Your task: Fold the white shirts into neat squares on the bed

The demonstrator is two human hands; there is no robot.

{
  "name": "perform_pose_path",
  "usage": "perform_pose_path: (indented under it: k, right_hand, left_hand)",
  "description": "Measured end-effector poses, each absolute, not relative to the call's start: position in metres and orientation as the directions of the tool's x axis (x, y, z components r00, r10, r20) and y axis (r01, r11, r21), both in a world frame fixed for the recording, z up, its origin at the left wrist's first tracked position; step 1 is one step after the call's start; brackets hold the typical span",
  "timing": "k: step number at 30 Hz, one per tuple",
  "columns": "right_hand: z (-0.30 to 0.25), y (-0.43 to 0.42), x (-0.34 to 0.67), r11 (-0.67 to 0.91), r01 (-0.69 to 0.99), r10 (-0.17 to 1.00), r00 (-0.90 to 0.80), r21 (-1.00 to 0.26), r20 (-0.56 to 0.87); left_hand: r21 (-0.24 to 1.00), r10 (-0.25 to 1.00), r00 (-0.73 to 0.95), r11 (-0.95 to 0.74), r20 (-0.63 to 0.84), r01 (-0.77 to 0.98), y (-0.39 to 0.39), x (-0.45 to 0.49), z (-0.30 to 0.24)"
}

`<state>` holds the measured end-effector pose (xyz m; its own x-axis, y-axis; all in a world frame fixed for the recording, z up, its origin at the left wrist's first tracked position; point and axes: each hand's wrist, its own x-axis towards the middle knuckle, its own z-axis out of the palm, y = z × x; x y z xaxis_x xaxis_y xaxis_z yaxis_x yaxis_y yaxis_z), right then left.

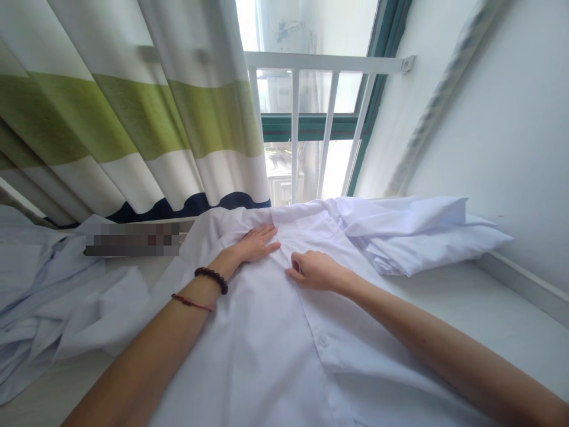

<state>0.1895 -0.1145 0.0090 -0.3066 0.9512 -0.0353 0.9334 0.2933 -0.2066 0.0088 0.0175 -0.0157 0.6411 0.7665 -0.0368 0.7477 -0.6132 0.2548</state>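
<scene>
A white coat lies spread out in front of me, its buttoned front edge running down the middle. One button shows on the lower part of that edge. My left hand rests flat on the upper part of the coat, fingers stretched out. Just right of it, my right hand is closed, thumb and fingers pinched at the front edge of the cloth. Beaded and cord bracelets circle my left wrist.
More white clothing lies folded at the right, by the wall. Crumpled white cloth covers the left side, near a blurred-out patch. Behind are a striped curtain, a white railing and a window.
</scene>
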Motion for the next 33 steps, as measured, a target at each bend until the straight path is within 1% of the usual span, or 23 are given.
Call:
perform_pose_path:
  k: [1, 3, 6, 9, 12, 16, 19, 22, 26, 28, 31, 33]
  right_hand:
    - [0.01, -0.117, 0.192, 0.277, 0.932, 0.953, -0.297, -0.233, -0.053]
    - [0.01, -0.12, 0.197, 0.255, 0.929, 0.957, -0.283, -0.267, -0.069]
    - [0.008, -0.123, 0.199, 0.251, 0.928, 0.963, -0.268, -0.276, -0.028]
    - [0.005, -0.124, 0.197, 0.251, 0.922, 0.967, -0.252, -0.296, 0.036]
    - [0.003, -0.124, 0.195, 0.266, 0.919, 0.964, -0.246, -0.292, 0.106]
    - [0.0, -0.125, 0.193, 0.326, 0.919, 0.943, -0.299, -0.223, 0.146]
    - [-0.004, -0.129, 0.189, 0.342, 0.922, 0.938, -0.325, -0.182, 0.118]
    - [-0.009, -0.136, 0.184, 0.355, 0.918, 0.934, -0.341, -0.175, 0.108]
    - [-0.014, -0.146, 0.181, 0.362, 0.915, 0.931, -0.344, -0.18, 0.123]
    - [-0.015, -0.149, 0.182, 0.371, 0.907, 0.927, -0.349, -0.2, 0.14]
    - [-0.017, -0.151, 0.189, 0.385, 0.878, 0.922, -0.353, -0.286, 0.159]
    - [-0.02, -0.152, 0.195, 0.367, 0.867, 0.929, -0.321, -0.337, 0.185]
  left_hand:
    - [0.254, 0.75, 0.66, -0.634, -0.025, 0.73, 0.019, 0.009, -0.011]
    - [0.232, 0.692, 0.72, -0.709, 0.052, 0.665, 0.019, 0.01, -0.001]
    - [0.125, 0.529, 0.83, -0.848, 0.178, 0.514, 0.013, 0.017, 0.013]
    - [0.027, 0.39, 0.906, -0.92, 0.165, 0.392, 0.005, 0.022, 0.019]
    - [-0.059, 0.334, 0.931, -0.937, 0.147, 0.345, -0.002, 0.025, 0.017]
    - [-0.22, 0.327, 0.932, -0.908, 0.157, 0.355, -0.008, 0.028, 0.012]
    - [-0.245, 0.336, 0.928, -0.897, 0.162, 0.368, -0.01, 0.028, 0.01]
    - [-0.227, 0.341, 0.928, -0.902, 0.149, 0.367, -0.009, 0.024, 0.01]
    - [-0.158, 0.365, 0.922, -0.911, 0.125, 0.382, -0.008, 0.015, 0.01]
    - [-0.121, 0.405, 0.904, -0.899, 0.135, 0.421, -0.01, 0.014, 0.01]
    - [-0.083, 0.472, 0.863, -0.867, 0.182, 0.492, -0.016, 0.018, 0.007]
    - [-0.028, 0.567, 0.801, -0.813, 0.195, 0.582, -0.02, 0.024, 0.0]
